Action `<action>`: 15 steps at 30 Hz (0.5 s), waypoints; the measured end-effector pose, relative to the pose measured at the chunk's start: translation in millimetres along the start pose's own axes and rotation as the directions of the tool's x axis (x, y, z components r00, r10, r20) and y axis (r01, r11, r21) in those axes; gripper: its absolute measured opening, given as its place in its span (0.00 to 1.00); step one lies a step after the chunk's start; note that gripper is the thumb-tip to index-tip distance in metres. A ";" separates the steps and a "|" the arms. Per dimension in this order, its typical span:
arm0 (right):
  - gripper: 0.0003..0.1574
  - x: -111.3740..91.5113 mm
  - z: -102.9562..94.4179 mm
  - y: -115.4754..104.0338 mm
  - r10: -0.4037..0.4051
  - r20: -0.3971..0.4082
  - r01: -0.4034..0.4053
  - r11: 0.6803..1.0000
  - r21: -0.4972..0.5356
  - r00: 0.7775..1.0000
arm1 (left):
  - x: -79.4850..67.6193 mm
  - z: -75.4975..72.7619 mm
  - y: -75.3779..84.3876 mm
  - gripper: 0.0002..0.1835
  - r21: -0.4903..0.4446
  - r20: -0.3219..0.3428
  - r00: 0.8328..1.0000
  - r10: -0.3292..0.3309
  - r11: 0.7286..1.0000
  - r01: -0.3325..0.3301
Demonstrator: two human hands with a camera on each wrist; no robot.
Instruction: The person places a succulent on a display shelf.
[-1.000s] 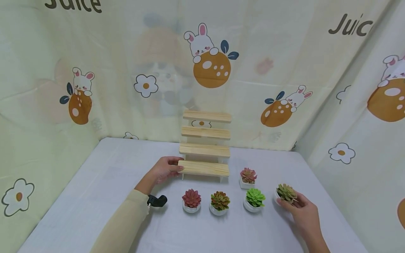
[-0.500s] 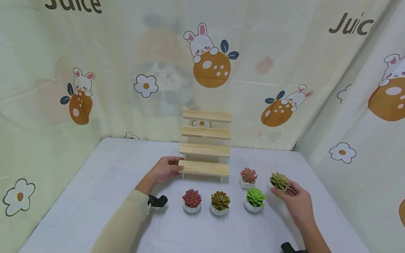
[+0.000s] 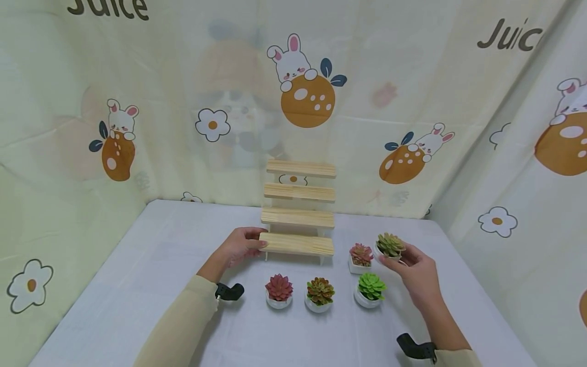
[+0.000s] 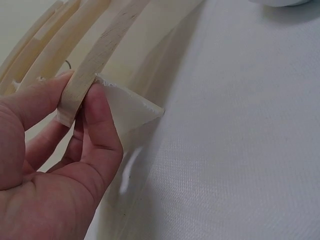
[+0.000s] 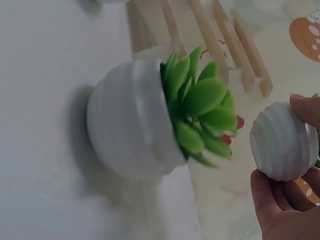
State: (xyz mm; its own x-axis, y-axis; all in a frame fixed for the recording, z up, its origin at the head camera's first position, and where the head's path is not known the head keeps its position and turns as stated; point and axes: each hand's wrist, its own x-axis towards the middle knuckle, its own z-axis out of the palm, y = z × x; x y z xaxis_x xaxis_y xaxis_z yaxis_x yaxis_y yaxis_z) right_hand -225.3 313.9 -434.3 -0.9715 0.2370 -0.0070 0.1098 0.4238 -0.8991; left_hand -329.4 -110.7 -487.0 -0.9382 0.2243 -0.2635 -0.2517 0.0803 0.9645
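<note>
My left hand (image 3: 238,248) pinches the left end of the lowest board of a tiered wooden shelf (image 3: 297,244); in the left wrist view, thumb and fingers close on the board's end (image 4: 80,87). My right hand (image 3: 415,270) grips a white ribbed pot holding a pale green succulent (image 3: 390,245), lifted off the table. In the right wrist view that pot (image 5: 282,142) sits between thumb and fingers. Just left of it stands a pink succulent (image 3: 361,255) in a square white pot. Below it on the table is a bright green succulent (image 3: 370,286), large in the right wrist view.
A dark red succulent (image 3: 278,288) and a brown-green succulent (image 3: 319,292) stand in white pots before the shelf. The white table (image 3: 137,285) is backed by a printed curtain (image 3: 238,66). Each wrist bears a black device, such as the right wrist device (image 3: 415,348).
My right hand has moved left and away from me, carrying the pale green succulent upward toward the pink one. The left hand keeps its grip on the shelf.
</note>
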 end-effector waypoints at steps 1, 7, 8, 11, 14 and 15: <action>0.55 0.4 1.3 -2.8 -0.008 0.009 0.008 1.000 -0.001 1.000 | 0.1 0.2 -0.1 0.27 -0.001 0.000 1.000 0.000 1.000 0.000; 0.53 2.6 9.8 -19.0 -0.061 0.050 0.060 0.998 0.026 0.997 | 0.8 0.2 -1.3 0.28 -0.018 0.010 1.000 0.006 1.000 -0.006; 0.52 3.1 11.4 -22.1 -0.067 0.057 0.065 0.997 0.034 0.996 | 0.7 0.0 -1.6 0.28 -0.024 0.015 1.000 0.012 1.000 -0.011; 0.53 4.2 16.6 -31.7 -0.066 0.077 0.062 0.997 0.052 0.995 | -0.3 -0.3 -1.9 0.28 -0.050 0.025 0.999 0.023 0.999 -0.022; 0.51 6.7 22.4 -39.5 -0.065 0.096 0.058 0.995 0.076 0.993 | -1.7 -0.1 -1.4 0.28 -0.062 0.022 0.999 0.030 0.998 -0.028; 0.51 7.5 24.3 -41.7 -0.066 0.100 0.058 0.995 0.083 0.993 | -2.1 0.0 -1.3 0.27 -0.061 0.021 0.999 0.031 0.998 -0.030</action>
State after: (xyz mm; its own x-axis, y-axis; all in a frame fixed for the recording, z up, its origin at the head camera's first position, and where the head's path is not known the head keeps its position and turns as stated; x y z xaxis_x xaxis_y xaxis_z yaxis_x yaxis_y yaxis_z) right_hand -242.3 276.8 -407.5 -0.9928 0.1197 0.0089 0.0355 0.3630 -0.9311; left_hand -327.1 -111.3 -487.7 -0.9406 0.2466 -0.2333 -0.2374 0.0136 0.9713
